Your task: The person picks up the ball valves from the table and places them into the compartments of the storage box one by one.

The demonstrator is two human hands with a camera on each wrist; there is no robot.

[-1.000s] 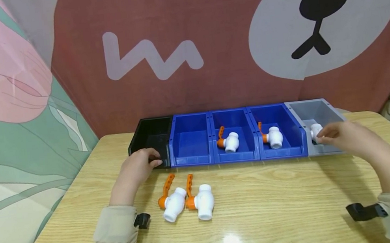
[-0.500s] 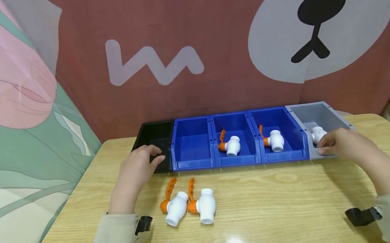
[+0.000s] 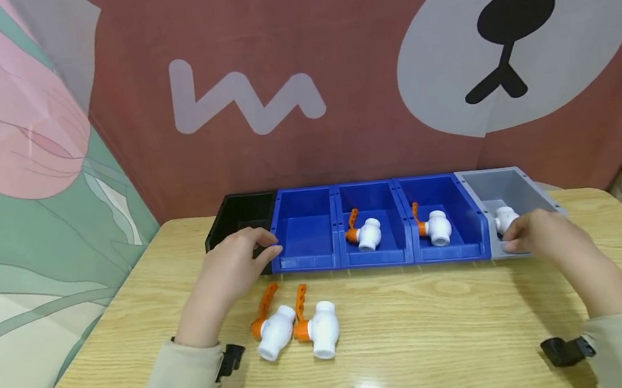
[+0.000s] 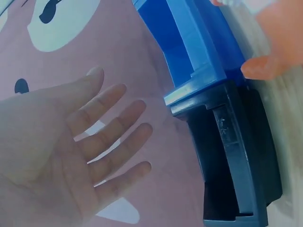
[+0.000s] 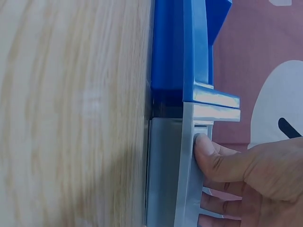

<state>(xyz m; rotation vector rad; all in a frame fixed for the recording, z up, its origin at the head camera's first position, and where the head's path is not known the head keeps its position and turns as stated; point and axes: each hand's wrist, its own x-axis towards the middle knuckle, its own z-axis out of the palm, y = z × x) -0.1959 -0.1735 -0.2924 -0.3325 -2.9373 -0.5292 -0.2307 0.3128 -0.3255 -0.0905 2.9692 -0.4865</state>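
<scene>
My right hand [image 3: 545, 236] reaches over the front of the grey bin [image 3: 506, 183], close to a white valve [image 3: 507, 217] inside. Its thumb [image 5: 207, 150] lies along the top of that bin's front wall, with the other fingers behind the rim, partly hidden. I cannot tell whether they hold the valve. My left hand [image 3: 238, 261] hovers in front of the black bin [image 3: 244, 210] and blue bin [image 3: 309, 235], holding nothing, fingers spread. Two white ball valves, the left one [image 3: 276, 333] and right one [image 3: 324, 330], lie on the table with orange handles.
The bins stand side by side along the back of the wooden table [image 3: 417, 334]. A ball valve [image 3: 370, 235] sits in the middle blue bin, and another valve [image 3: 438, 228] in the right blue bin. A printed cloth [image 3: 362, 87] hangs behind.
My left hand has moved right, from the black bin's front towards the left blue bin. My right hand has lowered at the grey bin's front, and the valve there has tilted.
</scene>
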